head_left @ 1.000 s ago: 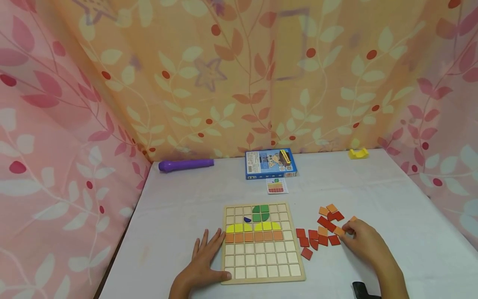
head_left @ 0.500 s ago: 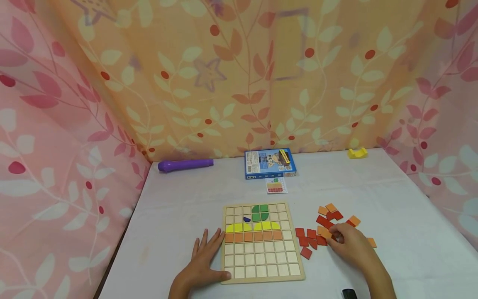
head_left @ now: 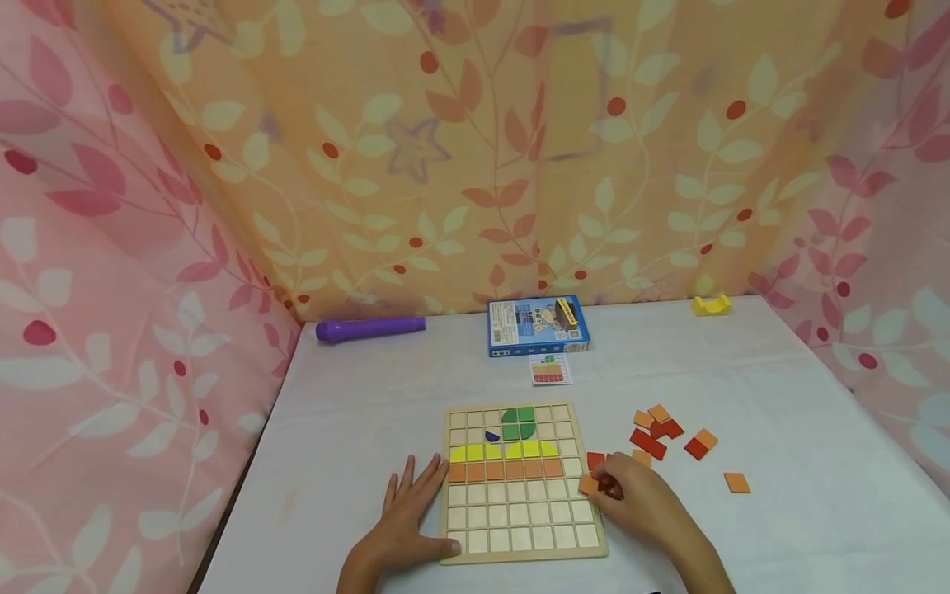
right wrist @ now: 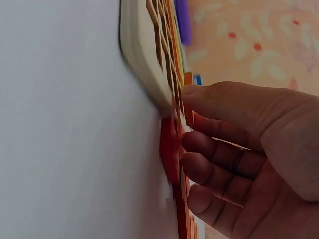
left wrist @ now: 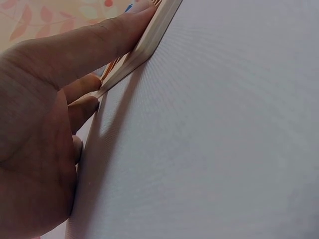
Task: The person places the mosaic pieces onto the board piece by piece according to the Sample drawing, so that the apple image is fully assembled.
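The wooden grid board carries green tiles, a small dark blue piece, a row of yellow tiles and a row of orange tiles. My left hand lies at its left edge with fingers spread, the thumb on the lower left corner. In the left wrist view that thumb reaches over the board's rim. An orange square tile is pinched between thumb and fingers of my right hand, at the board's right edge. Red tiles lie partly hidden beneath this hand.
Loose red tiles and orange tiles lie scattered right of the board. Behind it are a small pattern card, a blue box, a purple microphone-shaped object and a yellow piece. Patterned curtains surround the table.
My right hand has moved left from the loose tiles to the board's right edge with an orange tile. Another orange tile now lies apart at the right. The left hand has stayed put.
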`<act>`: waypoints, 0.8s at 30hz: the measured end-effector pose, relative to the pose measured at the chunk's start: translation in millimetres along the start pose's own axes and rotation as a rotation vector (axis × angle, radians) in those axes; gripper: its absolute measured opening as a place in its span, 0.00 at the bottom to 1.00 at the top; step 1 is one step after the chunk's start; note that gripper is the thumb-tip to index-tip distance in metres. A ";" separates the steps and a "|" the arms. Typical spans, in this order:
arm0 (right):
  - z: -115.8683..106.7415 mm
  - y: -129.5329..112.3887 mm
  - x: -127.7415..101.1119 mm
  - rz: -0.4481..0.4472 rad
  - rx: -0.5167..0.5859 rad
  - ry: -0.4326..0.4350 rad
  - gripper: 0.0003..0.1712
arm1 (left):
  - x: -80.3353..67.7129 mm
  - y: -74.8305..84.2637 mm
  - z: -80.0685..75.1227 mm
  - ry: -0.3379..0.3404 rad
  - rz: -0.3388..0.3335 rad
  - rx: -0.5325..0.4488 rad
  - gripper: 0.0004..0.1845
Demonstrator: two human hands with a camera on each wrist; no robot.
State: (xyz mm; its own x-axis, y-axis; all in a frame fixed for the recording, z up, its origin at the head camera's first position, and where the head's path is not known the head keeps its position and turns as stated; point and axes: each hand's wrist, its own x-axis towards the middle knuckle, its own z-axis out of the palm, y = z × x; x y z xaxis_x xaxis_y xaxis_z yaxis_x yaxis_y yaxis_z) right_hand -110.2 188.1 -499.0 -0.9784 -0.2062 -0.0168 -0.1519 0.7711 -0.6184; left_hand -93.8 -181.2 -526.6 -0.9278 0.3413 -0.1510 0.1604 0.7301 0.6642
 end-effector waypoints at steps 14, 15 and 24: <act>33.7 -40.1 19.2 -0.249 -0.070 -0.154 0.09 | 1.6 0.0 3.5 0.001 -0.014 0.004 0.63; 35.5 -42.9 20.8 -0.262 -0.071 -0.163 0.09 | 1.4 0.0 3.2 0.002 -0.012 0.003 0.63; 55.5 -73.0 38.0 -0.407 -0.086 -0.192 0.05 | -0.5 -0.5 0.5 0.004 -0.001 -0.009 0.63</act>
State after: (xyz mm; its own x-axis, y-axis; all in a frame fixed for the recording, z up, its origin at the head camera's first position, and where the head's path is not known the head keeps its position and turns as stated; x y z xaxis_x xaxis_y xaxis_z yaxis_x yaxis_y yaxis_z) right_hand -128.4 90.6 -498.1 -0.7940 -0.6046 0.0634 -0.5377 0.6498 -0.5373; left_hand -93.3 -181.5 -527.3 -0.9293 0.3381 -0.1485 0.1565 0.7248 0.6709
